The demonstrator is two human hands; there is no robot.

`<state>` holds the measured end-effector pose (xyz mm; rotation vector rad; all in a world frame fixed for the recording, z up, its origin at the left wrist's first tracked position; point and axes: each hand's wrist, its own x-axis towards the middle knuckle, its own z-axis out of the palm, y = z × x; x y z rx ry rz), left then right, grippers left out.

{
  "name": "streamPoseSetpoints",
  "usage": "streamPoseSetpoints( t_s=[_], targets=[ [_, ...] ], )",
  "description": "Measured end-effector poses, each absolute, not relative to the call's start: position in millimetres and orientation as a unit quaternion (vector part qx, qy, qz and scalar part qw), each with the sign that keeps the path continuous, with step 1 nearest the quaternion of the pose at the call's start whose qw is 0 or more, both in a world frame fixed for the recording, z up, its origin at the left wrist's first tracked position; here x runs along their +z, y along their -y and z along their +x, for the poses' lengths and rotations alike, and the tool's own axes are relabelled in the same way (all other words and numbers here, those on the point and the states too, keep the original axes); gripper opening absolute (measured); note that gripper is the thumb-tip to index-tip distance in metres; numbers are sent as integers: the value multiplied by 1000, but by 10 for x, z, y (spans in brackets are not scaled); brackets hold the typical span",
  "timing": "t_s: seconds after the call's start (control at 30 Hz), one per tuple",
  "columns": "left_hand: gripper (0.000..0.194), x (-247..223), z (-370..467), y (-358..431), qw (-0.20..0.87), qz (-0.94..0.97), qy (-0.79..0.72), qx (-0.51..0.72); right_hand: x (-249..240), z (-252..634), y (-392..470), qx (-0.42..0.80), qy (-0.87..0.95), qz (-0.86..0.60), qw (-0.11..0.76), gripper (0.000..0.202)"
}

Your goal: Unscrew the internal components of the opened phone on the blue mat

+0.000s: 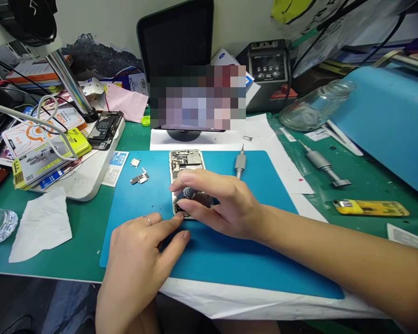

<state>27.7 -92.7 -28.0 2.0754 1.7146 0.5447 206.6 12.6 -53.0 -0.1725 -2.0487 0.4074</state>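
Observation:
An opened smartphone [174,185] lies lengthwise on a blue mat [230,260], its inner board and parts showing at the far end. My right hand [226,199] reaches over it from the right, thumb and fingers closed around a small grey-and-black screwdriver [188,192]. The tool's tip is hidden behind its handle and my fingers. My left hand [142,250] rests at the phone's near end, index fingertip touching its lower edge, thumb held apart. Left of the phone lie a small metal plate [135,162] and a dark bracket piece [140,177].
A second screwdriver [240,163] lies at the mat's far right, a third [322,162] beyond it. A yellow lighter [371,208], glass jar [318,106] and tweezers [344,138] are rightward. Boxes [45,157], a white tissue [42,225] and a metal pole [71,86] stand left.

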Motion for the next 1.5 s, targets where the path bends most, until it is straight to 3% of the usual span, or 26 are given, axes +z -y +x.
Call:
streamPoseSetpoints(
  t_s=[1.5],
  targets=[
    [23,-299,284,915,188,744,-606,210,-540,2070,-123,172,845,-71,501,60]
  ],
)
